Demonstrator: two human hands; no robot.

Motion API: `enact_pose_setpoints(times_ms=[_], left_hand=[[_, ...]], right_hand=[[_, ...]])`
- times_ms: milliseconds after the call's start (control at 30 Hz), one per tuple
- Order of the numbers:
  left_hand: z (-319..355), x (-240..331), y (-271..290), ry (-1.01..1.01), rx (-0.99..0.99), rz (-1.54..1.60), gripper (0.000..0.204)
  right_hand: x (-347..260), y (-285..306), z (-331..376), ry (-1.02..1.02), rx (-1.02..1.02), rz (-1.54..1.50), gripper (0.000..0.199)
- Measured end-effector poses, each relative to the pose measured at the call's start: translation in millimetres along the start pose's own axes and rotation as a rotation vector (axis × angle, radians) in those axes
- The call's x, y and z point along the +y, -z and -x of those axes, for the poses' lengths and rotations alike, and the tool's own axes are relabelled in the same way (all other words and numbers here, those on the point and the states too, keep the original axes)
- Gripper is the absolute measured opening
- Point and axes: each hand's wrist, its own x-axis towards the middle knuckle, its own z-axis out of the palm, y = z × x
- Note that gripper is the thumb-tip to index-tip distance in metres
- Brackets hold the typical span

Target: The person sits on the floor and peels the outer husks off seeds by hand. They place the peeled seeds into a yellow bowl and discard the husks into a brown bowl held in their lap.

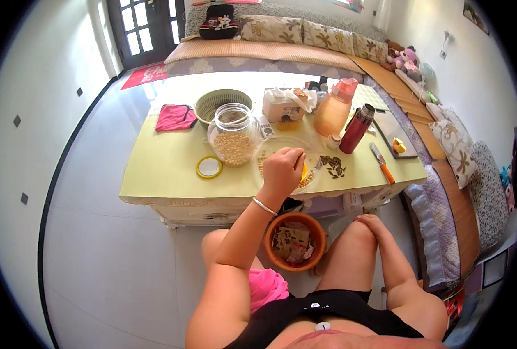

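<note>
Clear round bowl (291, 143) of pale kernels (310, 178), without long axis, on the table (165, 160). I see it beneath the nearer left hand (284, 168), fingers bunched, contents indiscernible; the right hand (375, 227) drapes loosely over a knee (354, 239), well apart.

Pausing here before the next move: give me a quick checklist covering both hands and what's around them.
1. Bare left hand over the round clear plastic bowl: ok.
2. Anything between its fingertips: cannot tell.
3. Bare right hand out of the way: ok, resting on the knee.
4. Clear round jar closed: not ok, yellow-rimmed round lid lies beside it.
5. Orange-handled metal knife apart from the left hand: ok.
6. Round orange plastic bin upright: ok.
</note>
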Motion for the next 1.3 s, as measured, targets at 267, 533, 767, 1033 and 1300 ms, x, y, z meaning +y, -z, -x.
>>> enact_pose_setpoints(times_ms=[267, 533, 767, 1033, 1300], left_hand=[[1, -6, -19, -0.054, -0.037, -0.125, 0.007], [-3, 0, -2, -0.035, 0.028, -0.004, 0.009], [9, 1, -14, -0.010, -0.098, 0.064, 0.008], [66, 7, -48, 0.225, -0.409, 0.196, 0.011], [76, 12, -64, 0.201, -0.357, 0.105, 0.019]], right_hand=[[32, 26, -2, 0.046, 0.107, -0.010, 0.030], [-8, 9, 26, -0.023, 0.067, -0.164, 0.030], [-21, -5, 24, 0.019, 0.097, 0.103, 0.028], [-113, -52, 18, 0.419, 0.068, 0.016, 0.024], [-167, -132, 21, 0.375, -0.263, -0.468, 0.012]])
